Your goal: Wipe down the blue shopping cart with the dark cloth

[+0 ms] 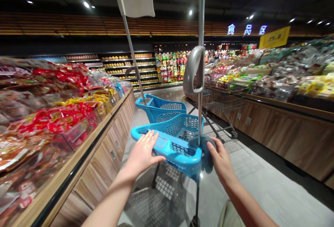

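Note:
A blue plastic shopping cart (193,159) with a perforated basket stands in front of me. My left hand (146,147) grips its rounded handle, fingers laid over the top and thumb on the near side. At the cart's right corner, my right hand (220,155) is closed on a dark grey-blue, soft-looking thing (207,154); its kind is unclear. Right beside that hand, a metal pole (200,115) rises from the corner, carrying a grey loop-shaped piece (194,70). Directly beyond is a second blue cart (164,107), whose pole bears a white flag (137,3).
A wood-panelled bin (104,150) heaped with packaged snacks runs along the left. On the right, a grey wire cart (221,98) stands against another snack display (281,115) with a yellow price sign (275,38). Stocked shelves (125,67) line the back wall.

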`<action>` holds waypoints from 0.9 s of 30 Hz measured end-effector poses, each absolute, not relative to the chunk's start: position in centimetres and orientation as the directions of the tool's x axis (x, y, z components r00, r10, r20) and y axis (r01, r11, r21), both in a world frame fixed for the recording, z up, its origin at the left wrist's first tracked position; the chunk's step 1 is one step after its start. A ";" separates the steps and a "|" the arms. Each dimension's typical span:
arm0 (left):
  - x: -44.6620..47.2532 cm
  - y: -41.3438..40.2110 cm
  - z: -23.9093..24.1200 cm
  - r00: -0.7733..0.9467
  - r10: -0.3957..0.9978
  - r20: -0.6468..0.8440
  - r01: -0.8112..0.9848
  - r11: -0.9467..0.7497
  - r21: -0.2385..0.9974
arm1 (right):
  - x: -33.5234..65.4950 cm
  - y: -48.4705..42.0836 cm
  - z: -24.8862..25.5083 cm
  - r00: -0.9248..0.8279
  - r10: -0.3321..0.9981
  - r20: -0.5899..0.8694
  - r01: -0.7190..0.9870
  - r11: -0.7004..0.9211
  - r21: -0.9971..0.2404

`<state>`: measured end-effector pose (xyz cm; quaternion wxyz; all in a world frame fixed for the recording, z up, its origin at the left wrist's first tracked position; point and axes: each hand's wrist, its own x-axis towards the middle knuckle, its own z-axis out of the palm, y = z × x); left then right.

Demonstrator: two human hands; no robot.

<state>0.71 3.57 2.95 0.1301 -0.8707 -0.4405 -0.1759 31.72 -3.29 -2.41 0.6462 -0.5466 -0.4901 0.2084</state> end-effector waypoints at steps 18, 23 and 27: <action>-2.4 7.3 3.5 0.459 0.794 0.399 0.861 -0.508 0.021 | 33.1 -3.1 -0.2 0.223 0.677 0.701 0.792 0.293 -0.535; -0.7 5.8 3.2 0.462 0.795 0.393 0.855 -0.516 0.038 | 30.0 -2.3 1.3 0.142 0.630 0.764 0.925 0.190 -0.329; 0.8 4.5 3.2 0.474 0.777 0.415 0.844 -0.535 0.037 | 24.7 -1.5 1.6 0.067 0.565 0.823 0.921 0.283 -0.269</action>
